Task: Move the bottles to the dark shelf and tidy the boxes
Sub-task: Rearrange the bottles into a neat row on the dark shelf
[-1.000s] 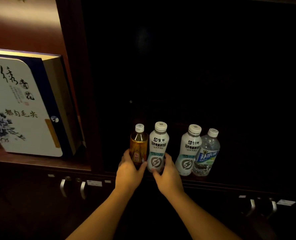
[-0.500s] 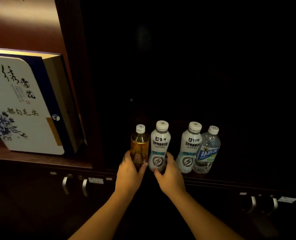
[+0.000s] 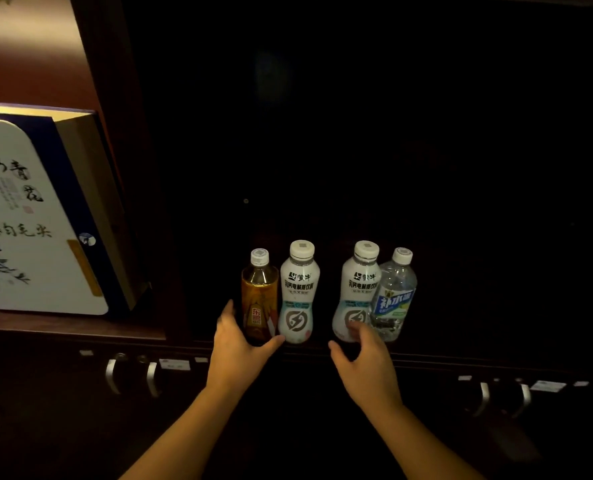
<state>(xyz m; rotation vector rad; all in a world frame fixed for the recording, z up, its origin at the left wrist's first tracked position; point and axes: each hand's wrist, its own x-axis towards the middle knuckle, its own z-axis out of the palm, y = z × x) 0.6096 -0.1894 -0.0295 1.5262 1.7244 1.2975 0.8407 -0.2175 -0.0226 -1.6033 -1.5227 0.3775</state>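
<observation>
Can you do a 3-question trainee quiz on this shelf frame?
1. How many bottles stand on the dark shelf?
2. True or false: the left hand grips the amber bottle.
3. The right hand is: A) gripping the clear bottle B) open in front of the right white bottle C) on the box

Key: 1) four 2) true 3) B

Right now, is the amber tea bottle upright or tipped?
Upright: the amber tea bottle stands on the dark shelf, white cap on top, left hand around its base.
</observation>
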